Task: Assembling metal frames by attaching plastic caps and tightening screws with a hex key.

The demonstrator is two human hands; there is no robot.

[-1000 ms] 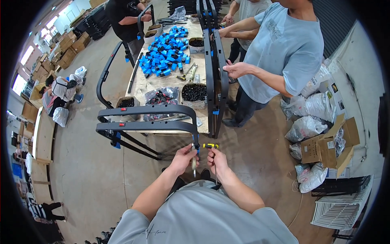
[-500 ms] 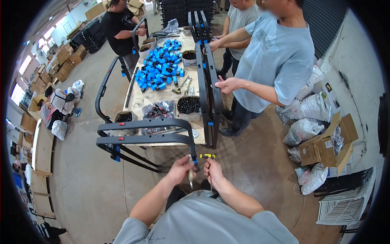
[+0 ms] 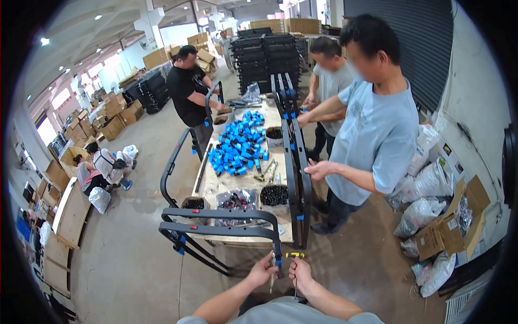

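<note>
Your left hand [image 3: 263,271] closes on the lower end of the black tube frame [image 3: 218,229] at the near edge of the bench [image 3: 226,186]; your right hand [image 3: 300,270] grips a yellow-handled tool [image 3: 294,255], apparently a hex key. You're fastening the frame's end; next, seat the tool squarely. Blue fittings [image 3: 237,148], upright frames [image 3: 295,178] and a co-worker [image 3: 367,135] crowd your right.

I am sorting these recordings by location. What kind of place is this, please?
Probably a factory assembly hall or warehouse. A long work table holds a heap of blue plastic parts, black metal frames stand in stacks, and cardboard boxes line the floor.
</note>
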